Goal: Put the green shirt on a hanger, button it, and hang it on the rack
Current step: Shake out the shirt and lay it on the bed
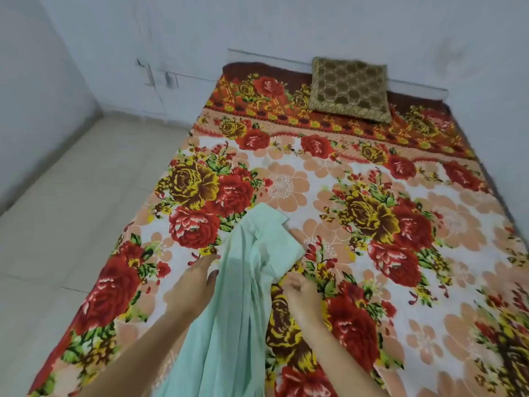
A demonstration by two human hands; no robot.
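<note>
The pale green shirt (243, 282) lies in a long bunched strip on the floral bedspread, running from the frame's bottom edge up to a folded end near the bed's middle. My left hand (197, 279) rests at the shirt's left edge with straight fingers, the thumb lying on the cloth. At the shirt's right edge my right hand (300, 293) has its fingers curled and pinches the fabric. No hanger and no rack are in view.
The bed with its red, yellow and peach flowered cover (372, 210) fills the middle and right. A brown patterned cushion (349, 90) leans at the head against the white wall. Pale floor tiles (71, 210) lie to the left.
</note>
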